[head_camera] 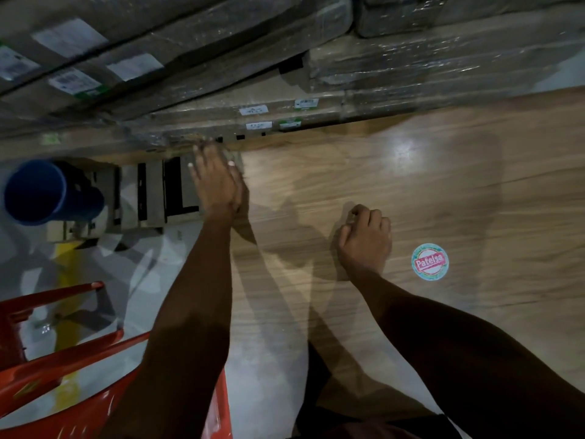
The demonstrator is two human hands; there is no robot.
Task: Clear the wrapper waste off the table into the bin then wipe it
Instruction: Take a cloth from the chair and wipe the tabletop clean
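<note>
From the head camera, a wood-grain table (380, 191) fills the right and middle of the view, and everything else is placed against it here.

The left hand (215, 182) lies at the table's left edge, near its far corner, palm down with the fingers stretched out flat and slightly spread. It holds nothing that can be seen, though the fingertips are blurred against the wrapped boxes (253, 90) stacked along the table's far side, so a small scrap under them cannot be ruled out.

The right hand (364, 239) rests on the tabletop nearer the middle, its fingers curled in toward the thumb in a loose pinch. Whether it grips a bit of wrapper is too dim to tell.

Just to the right of that hand, flat on the table, sits a round sticker (430, 263) with red lettering, apart from the knuckles.

Off the table's left edge, on the pale floor, stands a blue bin (47, 191), with cardboard pieces (152, 191) between it and the table. A red plastic chair (63, 359) stands at the table's near left side.
</note>
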